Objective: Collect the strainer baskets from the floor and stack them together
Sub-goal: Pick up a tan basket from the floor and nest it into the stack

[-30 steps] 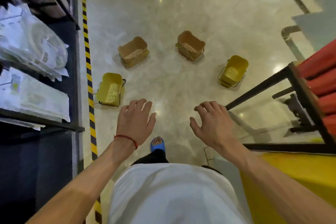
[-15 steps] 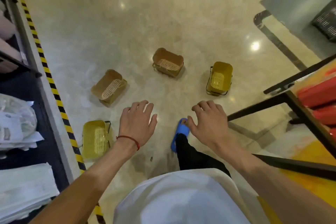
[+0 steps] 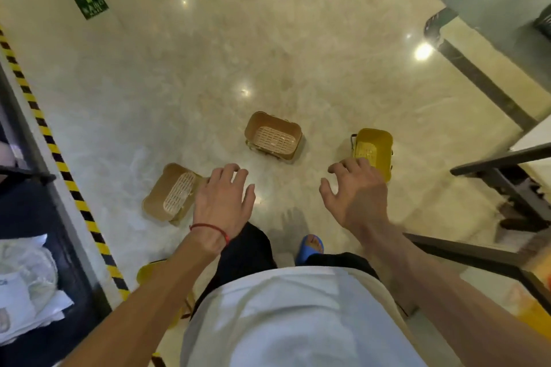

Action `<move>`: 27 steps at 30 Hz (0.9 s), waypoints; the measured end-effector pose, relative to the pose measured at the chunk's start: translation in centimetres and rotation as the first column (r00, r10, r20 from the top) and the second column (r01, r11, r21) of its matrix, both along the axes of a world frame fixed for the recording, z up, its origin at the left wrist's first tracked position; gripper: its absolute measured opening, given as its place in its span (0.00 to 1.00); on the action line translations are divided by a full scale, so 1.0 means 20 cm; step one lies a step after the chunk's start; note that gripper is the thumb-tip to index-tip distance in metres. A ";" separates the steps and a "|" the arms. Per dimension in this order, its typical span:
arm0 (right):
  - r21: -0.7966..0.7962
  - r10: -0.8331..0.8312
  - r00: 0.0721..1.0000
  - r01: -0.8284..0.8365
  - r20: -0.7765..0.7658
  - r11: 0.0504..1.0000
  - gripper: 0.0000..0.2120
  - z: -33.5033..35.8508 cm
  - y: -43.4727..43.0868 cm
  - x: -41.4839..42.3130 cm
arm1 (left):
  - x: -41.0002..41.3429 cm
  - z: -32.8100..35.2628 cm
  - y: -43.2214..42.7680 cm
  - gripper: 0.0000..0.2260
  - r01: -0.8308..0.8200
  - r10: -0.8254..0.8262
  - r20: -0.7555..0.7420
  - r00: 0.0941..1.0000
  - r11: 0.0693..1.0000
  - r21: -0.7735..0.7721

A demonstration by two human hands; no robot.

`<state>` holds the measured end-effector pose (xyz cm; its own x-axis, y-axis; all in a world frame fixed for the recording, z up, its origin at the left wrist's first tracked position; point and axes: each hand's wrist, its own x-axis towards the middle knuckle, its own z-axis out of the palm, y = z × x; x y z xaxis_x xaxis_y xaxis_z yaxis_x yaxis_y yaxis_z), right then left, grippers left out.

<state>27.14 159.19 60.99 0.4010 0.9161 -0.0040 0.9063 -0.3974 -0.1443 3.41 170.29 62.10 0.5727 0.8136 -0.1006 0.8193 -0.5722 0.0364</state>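
Stepping forward has brought the strainer baskets nearer: left tan basket [image 3: 171, 192] and centre tan basket [image 3: 272, 135] sit on the marble floor [image 3: 208, 68], right yellow basket [image 3: 372, 146] partly behind the right hand [image 3: 354, 194], left yellow basket [image 3: 149, 272] mostly under a forearm. Right hand and left hand [image 3: 223, 199] hover empty, fingers loosely spread.

The floor [image 3: 185, 74] is smooth, shiny stone, and lamps shine back from it. The middle brown basket [image 3: 272, 135] and the left brown basket [image 3: 170, 192] are dull plastic with slotted bottoms. The yellow basket [image 3: 374, 147] is smooth plastic and a bit shinier; its thin dark handle may be metal wire. The shirt [image 3: 283, 322] is soft white cloth. The blue sandal [image 3: 307, 250] is matt and rubbery. The red string [image 3: 210, 228] is thin thread. The dark frame [image 3: 501, 164] is matt black metal. The bags [image 3: 26, 277] are thin, crinkly plastic.
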 end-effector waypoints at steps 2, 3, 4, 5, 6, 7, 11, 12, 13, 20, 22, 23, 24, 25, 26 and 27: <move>-0.052 -0.026 1.000 0.025 -0.010 0.998 0.17 -0.01 0.15 0.01 | 0.03 -0.03 0.22 0.16 0.047 -0.048 -0.022 0.999 0.999 -0.020; -0.076 -0.057 0.998 0.055 -0.019 0.996 0.17 -0.02 0.23 0.01 | 0.05 -0.04 0.34 0.16 0.079 -0.080 -0.030 0.996 0.996 -0.026; -0.082 -0.098 0.995 0.095 -0.026 0.992 0.16 -0.04 0.32 0.00 | 0.07 -0.07 0.46 0.16 0.116 -0.117 -0.038 0.992 0.993 -0.026; -0.081 -0.136 0.990 0.133 -0.032 0.988 0.16 -0.06 0.40 -0.01 | 0.08 -0.10 0.58 0.16 0.159 -0.160 -0.048 0.986 0.987 -0.023; -0.087 -0.170 0.985 0.166 -0.037 0.982 0.16 -0.07 0.48 -0.03 | 0.11 -0.12 0.70 0.16 0.203 -0.204 -0.059 0.977 0.979 -0.031; -0.103 -0.204 0.978 0.199 -0.042 0.975 0.16 -0.09 0.55 -0.05 | 0.13 -0.15 0.82 0.16 0.241 -0.244 -0.064 0.968 0.969 -0.051; -0.120 -0.330 0.943 0.321 -0.056 0.939 0.17 -0.15 0.82 -0.11 | 0.18 -0.20 1.23 0.15 0.351 -0.357 -0.049 0.933 0.931 -0.099; -0.110 -0.357 0.932 0.350 -0.057 0.930 0.17 -0.16 0.87 -0.12 | 0.19 -0.22 1.31 0.16 0.381 -0.386 -0.046 0.921 0.920 -0.095; -0.100 -0.384 0.921 0.377 -0.063 0.921 0.17 -0.17 0.93 -0.13 | 0.20 -0.24 1.39 0.16 0.409 -0.415 -0.043 0.909 0.907 -0.097; -0.166 -0.484 0.867 0.464 -0.117 0.870 0.18 -0.41 1.24 -0.12 | 0.26 -0.53 1.75 0.13 0.457 -0.480 -0.076 0.874 0.865 -0.205; -0.188 -0.486 0.866 0.461 -0.118 0.867 0.17 -0.53 1.31 -0.12 | 0.29 -0.65 1.80 0.13 0.442 -0.472 -0.083 0.878 0.865 -0.237; -0.198 -0.484 0.867 0.457 -0.117 0.867 0.16 -0.60 1.33 -0.11 | 0.30 -0.71 1.81 0.13 0.436 -0.465 -0.082 0.881 0.868 -0.238; -0.210 -0.484 0.866 0.453 -0.125 0.866 0.16 -0.66 1.36 -0.11 | 0.31 -0.78 1.83 0.12 0.430 -0.457 -0.075 0.886 0.872 -0.233; -0.224 -0.487 0.862 0.452 -0.141 0.864 0.16 -0.73 1.39 -0.10 | 0.31 -0.84 1.84 0.12 0.418 -0.442 -0.065 0.895 0.879 -0.227; -0.236 -0.495 0.854 0.454 -0.158 0.859 0.16 -0.81 1.41 -0.09 | 0.32 -0.91 1.85 0.12 0.398 -0.419 -0.054 0.907 0.890 -0.221; -0.247 -0.508 0.845 0.462 -0.171 0.852 0.16 -0.89 1.43 -0.07 | 0.32 -0.98 1.87 0.12 0.368 -0.386 -0.046 0.921 0.904 -0.219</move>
